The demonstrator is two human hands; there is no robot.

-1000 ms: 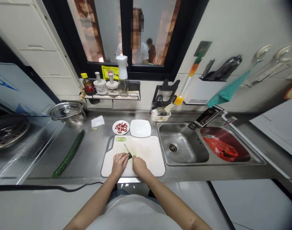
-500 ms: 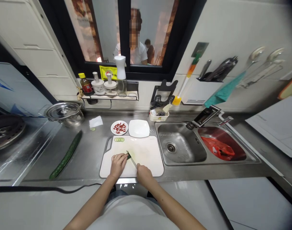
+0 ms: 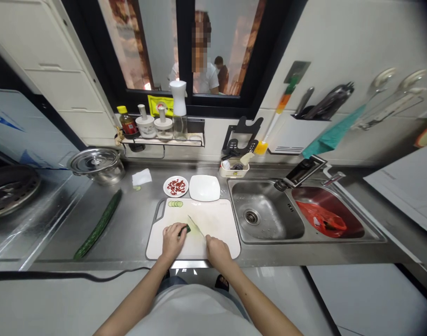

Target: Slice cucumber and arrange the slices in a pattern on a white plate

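Left hand (image 3: 173, 239): curled over cucumber piece (image 3: 188, 228), pinning it to cutting board (image 3: 217, 219), likely against rolling.
Right hand (image 3: 218, 252): closed round knife (image 3: 196, 226), blade just beside piece.
Slices (image 3: 175, 204): at board's far left corner, presumably out of the blade's way.

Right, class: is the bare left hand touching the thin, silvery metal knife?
Apart: the head view shows a strip of white, grey-edged cutting board between the left hand and the knife.

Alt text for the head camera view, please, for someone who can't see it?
A person's left hand holds a cucumber piece on a white cutting board; their right hand holds a knife beside it. Slices lie farther back.
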